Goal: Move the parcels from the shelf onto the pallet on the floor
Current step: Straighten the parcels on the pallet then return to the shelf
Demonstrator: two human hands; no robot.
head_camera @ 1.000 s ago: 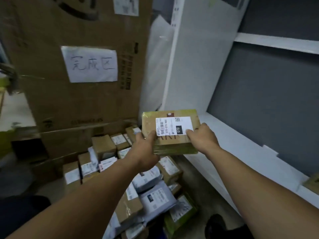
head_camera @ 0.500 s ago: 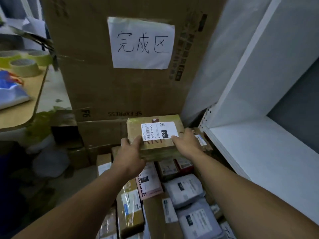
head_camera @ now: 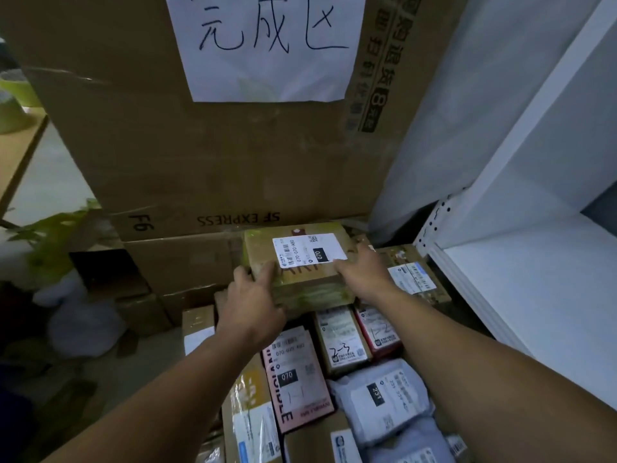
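A brown taped parcel (head_camera: pixel 302 277) with a white shipping label sits at the far end of the parcel pile (head_camera: pixel 337 382), just in front of the big cardboard boxes. My left hand (head_camera: pixel 252 304) grips its left near corner, thumb on top. My right hand (head_camera: pixel 362 274) holds its right side, fingers over the top edge. Whether the parcel rests on the parcels beneath it, I cannot tell. The pile holds several boxes and grey mailer bags; the pallet under it is hidden. The white shelf (head_camera: pixel 541 279) stands at the right.
A tall SF Express carton (head_camera: pixel 207 142) with a handwritten paper sign (head_camera: pixel 267 45) blocks the far side. A smaller carton (head_camera: pixel 180 262) sits below it. At the left are a white bag (head_camera: pixel 83 322), green leaves (head_camera: pixel 53 238) and a table edge (head_camera: pixel 20 155).
Both hands carried the parcel from beside the shelf leftward and down to the far end of the pile. My view swung left and closer to the cartons.
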